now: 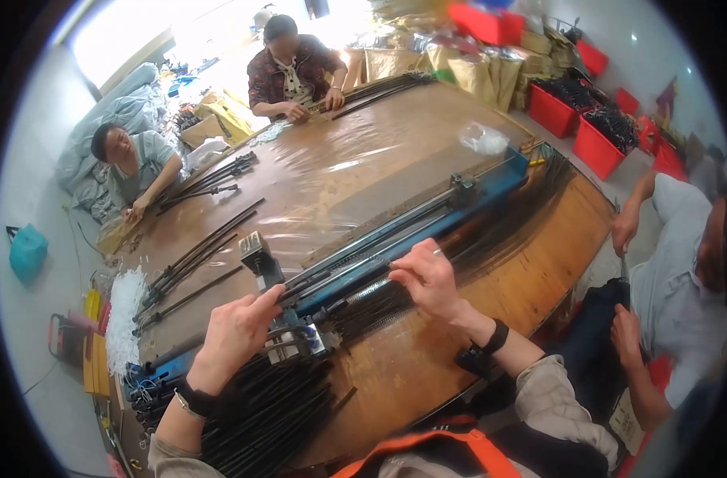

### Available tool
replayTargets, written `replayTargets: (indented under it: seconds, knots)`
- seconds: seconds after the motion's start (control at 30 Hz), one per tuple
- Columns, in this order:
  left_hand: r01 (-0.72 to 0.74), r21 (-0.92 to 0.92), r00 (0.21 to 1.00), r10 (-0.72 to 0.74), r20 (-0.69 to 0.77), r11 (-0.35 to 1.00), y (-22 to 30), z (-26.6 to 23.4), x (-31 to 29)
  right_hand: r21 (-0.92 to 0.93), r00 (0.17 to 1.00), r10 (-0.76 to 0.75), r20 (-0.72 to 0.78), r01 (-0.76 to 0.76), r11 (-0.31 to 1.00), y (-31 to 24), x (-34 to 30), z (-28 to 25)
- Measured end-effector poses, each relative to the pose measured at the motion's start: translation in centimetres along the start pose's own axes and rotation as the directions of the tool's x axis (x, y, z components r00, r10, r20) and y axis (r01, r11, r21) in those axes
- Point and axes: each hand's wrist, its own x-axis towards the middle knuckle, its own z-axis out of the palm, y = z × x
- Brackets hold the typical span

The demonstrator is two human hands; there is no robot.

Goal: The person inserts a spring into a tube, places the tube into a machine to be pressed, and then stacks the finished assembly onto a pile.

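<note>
My left hand [238, 328] is at the left part of a long blue bench fixture [355, 280]. Its fingers are curled and a fingertip rests by the metal clamp [293, 341]; what they hold, if anything, is hidden. To the right, my right hand [429, 277] is closed in a pinch above the fixture's rail. At its fingertips is the end of a thin dark strand, too small to name, running left along the rail. A boxy metal head [257, 253] stands on the fixture just beyond my left hand.
Black rods [260, 410] lie bundled nearest me, and thin dark rods [499, 239] fan out along the right. White pieces [127, 319] pile up at the left edge. Two people work across the table [355, 175]; another sits at right. Red crates [598, 147] stand beyond.
</note>
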Motion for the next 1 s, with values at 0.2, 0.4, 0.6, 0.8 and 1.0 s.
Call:
replayTargets:
  seconds: [0.2,0.4,0.6,0.8,1.0]
  knots:
    - [-0.005,0.141,1.0,0.003,0.017,0.99,0.1,-0.3,-3.4,0.073,0.953,0.197,0.231,-0.219,0.973,-3.4,-0.8,2.2]
    - [0.035,0.108,0.999,-0.039,0.029,0.994,1.0,-0.6,-5.2,0.036,0.891,-0.014,0.454,-0.003,0.999,-4.6,-1.0,3.1]
    - [0.054,0.159,0.998,-0.059,0.025,0.986,1.4,-0.6,-6.8,0.071,0.869,-0.039,0.493,0.004,0.997,-5.4,-0.9,2.7]
    - [0.007,0.173,0.999,-0.016,0.048,0.985,2.6,0.6,-7.9,0.07,0.871,-0.064,0.488,0.034,0.997,-6.3,-1.8,2.3]
    - [0.071,0.036,0.996,-0.073,0.057,0.997,3.7,2.3,-9.2,0.085,0.904,-0.055,0.423,0.021,0.996,-7.3,-3.5,1.8]
